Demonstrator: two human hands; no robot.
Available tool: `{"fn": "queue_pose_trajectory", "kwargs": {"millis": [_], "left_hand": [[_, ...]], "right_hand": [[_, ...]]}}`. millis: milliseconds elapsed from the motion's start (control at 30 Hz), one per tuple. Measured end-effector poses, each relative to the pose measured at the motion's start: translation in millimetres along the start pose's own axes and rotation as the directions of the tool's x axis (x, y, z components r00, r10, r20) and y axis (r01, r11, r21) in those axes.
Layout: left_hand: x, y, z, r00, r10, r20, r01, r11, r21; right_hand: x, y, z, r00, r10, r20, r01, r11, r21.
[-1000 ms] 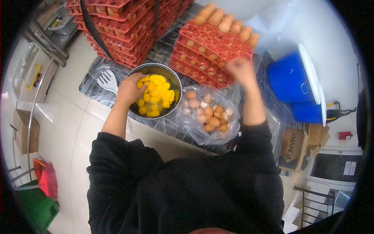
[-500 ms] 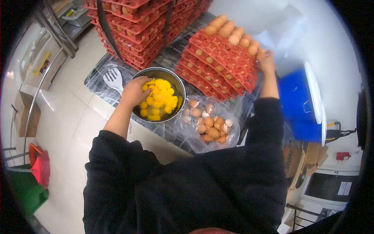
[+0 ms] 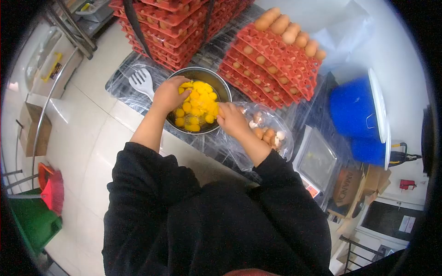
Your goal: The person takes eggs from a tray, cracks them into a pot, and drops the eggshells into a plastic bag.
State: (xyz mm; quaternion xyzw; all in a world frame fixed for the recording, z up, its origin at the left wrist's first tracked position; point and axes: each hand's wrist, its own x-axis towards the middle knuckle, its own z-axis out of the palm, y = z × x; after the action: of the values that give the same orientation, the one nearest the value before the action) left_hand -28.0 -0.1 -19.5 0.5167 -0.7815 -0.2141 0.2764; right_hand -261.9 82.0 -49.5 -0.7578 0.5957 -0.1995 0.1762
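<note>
Hanging over the bowl (image 3: pixel 219 83), the left hand (image 3: pixel 171 94) is held with thumb and fingers parted above the yolks (image 3: pixel 197 100). The right hand (image 3: pixel 234 120) is curled at the right rim; whether anything is gripped cannot be told. Yolks could be spilled by pressing there, near the edge of the worktop (image 3: pixel 205 146), or the plastic bag (image 3: pixel 286 149) dragged by the right sleeve (image 3: pixel 272 164). Movement is hemmed behind by egg trays (image 3: pixel 276 69), but not overhead.

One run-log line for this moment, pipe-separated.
metal bowl: egg yolks inside | left hand: over its left rim | right hand: at its right rim, grip unclear | plastic bag: eggshells
</note>
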Motion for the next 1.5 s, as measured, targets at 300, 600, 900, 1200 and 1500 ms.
{"fn": "queue_pose_trajectory", "kwargs": {"millis": [300, 600, 900, 1200, 1500], "left_hand": [[-2.3, 1.8, -9.0, 1.000, 0.025, -0.011, -0.025, 1.000, -0.018], [2.6, 38.9, -2.8, 0.957, 0.280, 0.070, -0.248, 0.922, -0.297], [1.6, 14.5, -0.2, 0.963, 0.246, 0.108, -0.210, 0.941, -0.266], [1.6, 2.5, 2.0, 0.963, 0.155, 0.222, -0.125, 0.982, -0.141], [2.5, 16.7, -0.9, 0.959, 0.125, 0.255, -0.127, 0.992, -0.008]], "right_hand": [[-0.9, 15.3, -8.1, 1.000, -0.009, 0.020, 0.009, 1.000, -0.016], [63.9, -41.5, -44.0, 0.814, 0.185, 0.551, -0.581, 0.207, 0.787], [80.1, -48.5, -15.6, 0.827, 0.171, 0.535, -0.561, 0.277, 0.780], [93.4, -37.0, -11.0, 0.836, 0.133, 0.532, -0.505, 0.567, 0.651], [92.1, -56.4, -9.0, 0.865, 0.143, 0.480, -0.450, 0.644, 0.619]]}}
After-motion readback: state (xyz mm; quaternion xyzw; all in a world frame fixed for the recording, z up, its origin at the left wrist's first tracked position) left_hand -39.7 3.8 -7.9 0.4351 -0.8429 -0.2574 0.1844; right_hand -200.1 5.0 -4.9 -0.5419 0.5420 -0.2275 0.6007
